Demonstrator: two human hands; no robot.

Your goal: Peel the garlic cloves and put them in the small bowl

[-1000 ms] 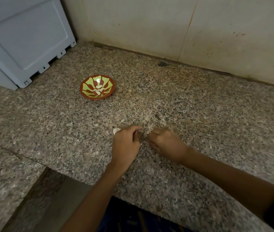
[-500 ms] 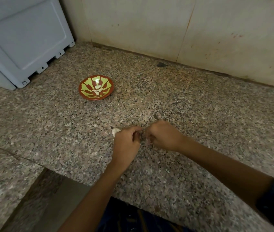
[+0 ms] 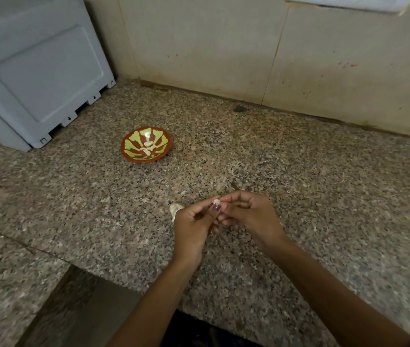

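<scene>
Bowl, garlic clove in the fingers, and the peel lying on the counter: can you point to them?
bowl (image 3: 133,156): head view, on its near left rim.
clove (image 3: 216,201): head view, on the pale tip showing between the fingertips.
peel (image 3: 174,208): head view, on its middle.

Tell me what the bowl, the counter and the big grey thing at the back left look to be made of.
Bowl: likely glazed ceramic or melamine; glossy red-brown with painted yellow-green pattern.
Counter: polished granite by its look; speckled pink, grey and black grains, faint sheen.
Grey thing: probably moulded plastic; matt, even colour, recessed panel and clip tabs along the edge.
</scene>
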